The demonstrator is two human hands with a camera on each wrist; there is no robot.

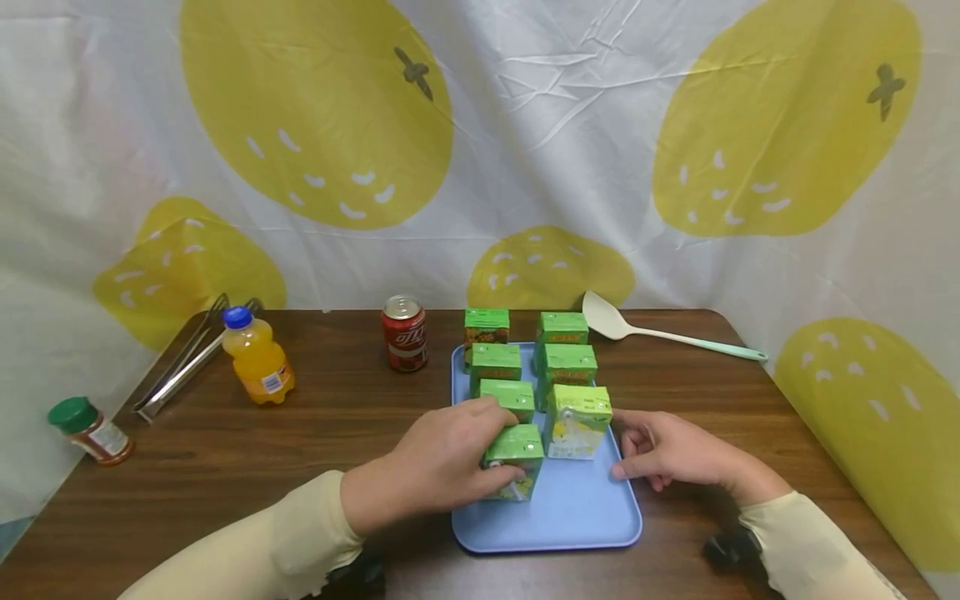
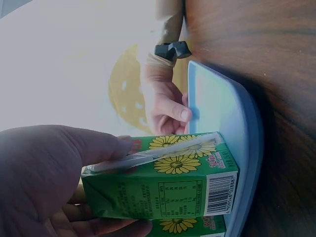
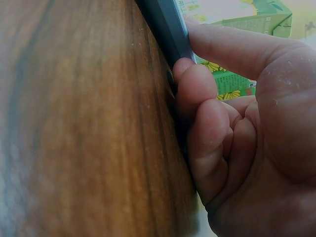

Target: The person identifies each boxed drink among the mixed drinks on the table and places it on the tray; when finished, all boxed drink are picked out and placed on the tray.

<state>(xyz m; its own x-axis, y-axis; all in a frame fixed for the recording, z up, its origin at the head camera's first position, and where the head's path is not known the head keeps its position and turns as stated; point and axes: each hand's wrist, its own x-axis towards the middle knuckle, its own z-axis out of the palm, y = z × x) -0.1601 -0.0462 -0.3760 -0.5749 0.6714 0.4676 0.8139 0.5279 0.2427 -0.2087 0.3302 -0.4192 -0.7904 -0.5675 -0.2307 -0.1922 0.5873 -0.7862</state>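
My left hand [image 1: 442, 454] grips a green drink carton [image 1: 517, 454] at the front of the left row on a blue tray [image 1: 570, 521]. Yellow flowers and a wrapped straw show on this carton's side in the left wrist view. At the tray's right edge, my right hand [image 1: 675, 450] pinches the rim, thumb on the inner side and curled fingers outside and below. Just left of that hand stands a pale yellow-green lemon carton [image 1: 577, 425], front of the right row. Several green cartons [image 1: 495, 358] stand upright in two rows behind.
A red soda can [image 1: 405, 333] stands left of the tray. Farther left are an orange juice bottle [image 1: 258, 358], metal tongs [image 1: 176, 379] and a green-capped spice jar [image 1: 90, 432]. A white spatula [image 1: 607, 317] with a mint handle lies at the back right, before a lemon-print curtain [image 1: 540, 167].
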